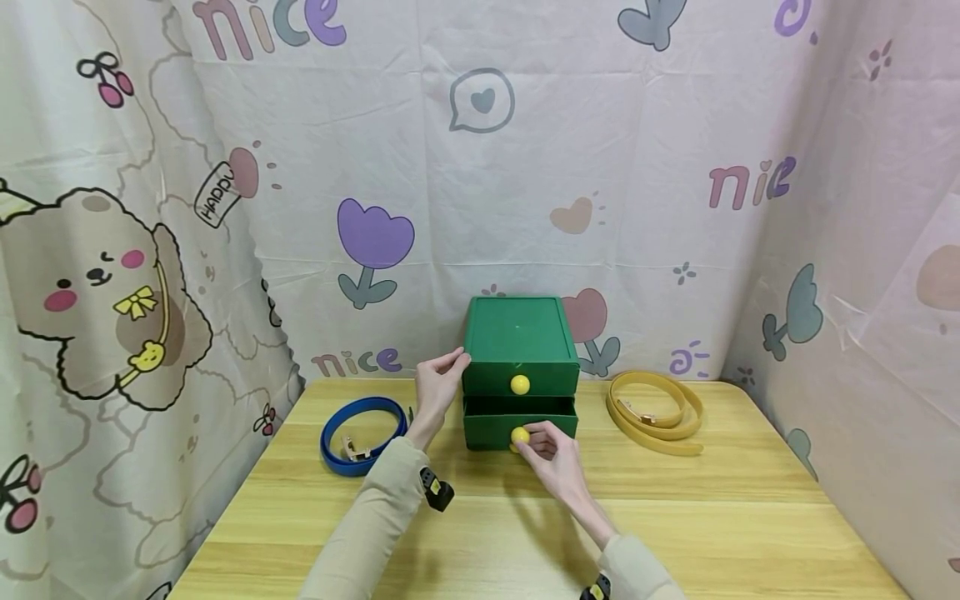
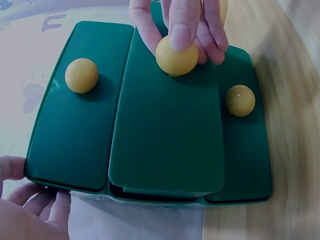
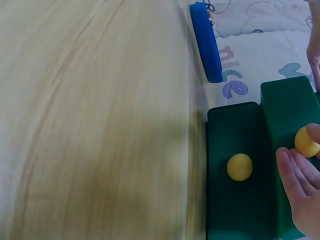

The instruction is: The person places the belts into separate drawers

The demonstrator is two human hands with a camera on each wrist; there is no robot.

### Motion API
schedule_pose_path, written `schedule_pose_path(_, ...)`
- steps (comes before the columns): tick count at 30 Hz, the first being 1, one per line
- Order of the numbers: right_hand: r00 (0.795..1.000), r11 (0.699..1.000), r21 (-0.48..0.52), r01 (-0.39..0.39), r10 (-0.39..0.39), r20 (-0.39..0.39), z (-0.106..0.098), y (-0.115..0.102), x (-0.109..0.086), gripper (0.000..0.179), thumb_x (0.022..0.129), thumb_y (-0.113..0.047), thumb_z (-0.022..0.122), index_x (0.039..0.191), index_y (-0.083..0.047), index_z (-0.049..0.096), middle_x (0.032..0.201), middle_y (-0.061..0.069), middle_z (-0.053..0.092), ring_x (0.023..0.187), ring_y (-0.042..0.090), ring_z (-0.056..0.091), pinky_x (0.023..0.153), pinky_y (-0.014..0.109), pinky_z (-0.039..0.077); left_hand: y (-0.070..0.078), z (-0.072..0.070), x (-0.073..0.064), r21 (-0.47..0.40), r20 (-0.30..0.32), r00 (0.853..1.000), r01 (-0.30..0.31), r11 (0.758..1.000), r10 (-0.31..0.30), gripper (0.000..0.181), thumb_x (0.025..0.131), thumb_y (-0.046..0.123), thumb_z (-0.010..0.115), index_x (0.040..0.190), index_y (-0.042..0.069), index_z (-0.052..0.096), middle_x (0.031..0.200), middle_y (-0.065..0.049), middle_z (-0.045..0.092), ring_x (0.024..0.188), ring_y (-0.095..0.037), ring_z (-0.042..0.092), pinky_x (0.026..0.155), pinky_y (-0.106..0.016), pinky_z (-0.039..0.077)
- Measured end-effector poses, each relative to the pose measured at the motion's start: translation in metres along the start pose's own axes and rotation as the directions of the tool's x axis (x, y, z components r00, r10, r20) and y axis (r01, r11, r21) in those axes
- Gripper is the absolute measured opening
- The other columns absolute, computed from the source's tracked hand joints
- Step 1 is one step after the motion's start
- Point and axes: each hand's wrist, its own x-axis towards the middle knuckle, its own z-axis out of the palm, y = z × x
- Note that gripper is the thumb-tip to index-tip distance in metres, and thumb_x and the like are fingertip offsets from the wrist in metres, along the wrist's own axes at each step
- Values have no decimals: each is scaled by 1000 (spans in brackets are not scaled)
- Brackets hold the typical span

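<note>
A green drawer box (image 1: 517,329) with round yellow knobs stands at the back of the table. Its middle drawer (image 2: 167,130) is pulled partway out, while the top drawer (image 2: 75,135) and bottom drawer (image 2: 245,155) sit in. My right hand (image 1: 558,462) pinches the middle drawer's knob (image 2: 176,57) between thumb and fingers. At the box's upper left front corner, my left hand (image 1: 437,392) rests its fingertips against the edge and side. The head view shows a dark gap behind the drawer front, with the drawer's contents hidden.
Left of the box lies a coiled blue belt (image 1: 330,457) with a metal buckle. A coiled yellow belt (image 1: 660,442) lies to the right. Behind the wooden table (image 1: 487,546) hangs a printed curtain (image 1: 495,183), which also encloses both sides.
</note>
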Motion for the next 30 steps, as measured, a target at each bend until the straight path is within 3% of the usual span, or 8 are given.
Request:
schedule_pose_path(8, 999, 999, -19, -34, 35, 17, -3, -32, -6, 19, 84, 6, 75, 102, 7, 69, 86, 23, 73, 76, 24, 72, 72, 16, 57, 0, 1, 1, -13, -2, 1000, 0, 1000, 0, 34, 95, 21, 68, 127, 7, 70, 130, -14, 69, 124, -30, 64, 109, -45, 49)
schedule_pose_path(15, 999, 999, -27, -26, 27, 18, -3, -4, -4, 20, 83, 0, 78, 102, 0, 72, 84, 17, 75, 73, 11, 70, 71, 15, 57, 0, 1, 1, -8, -1, 1000, -2, 1000, 2, 34, 95, 22, 68, 127, 7, 71, 131, -14, 69, 124, -30, 64, 109, -46, 49)
schedule_pose_path(22, 999, 999, -12, -30, 30, 32, -6, -4, -7, 21, 82, -2, 80, 101, -2, 72, 85, 16, 76, 73, 7, 70, 71, 16, 57, 0, 1, 1, 2, 5, 1000, -4, 1000, 4, 35, 96, 22, 67, 127, 7, 70, 132, -14, 68, 125, -30, 63, 110, -46, 48)
schedule_pose_path(30, 997, 998, -58, -30, 34, 72, -11, -37, -14, 18, 83, 5, 76, 99, 7, 69, 85, 24, 74, 75, 19, 73, 72, 19, 58, -1, 1, 1, -1, 4, 1000, -5, 1000, 5, 35, 96, 22, 67, 128, 6, 70, 133, -14, 68, 126, -30, 63, 110, -46, 48)
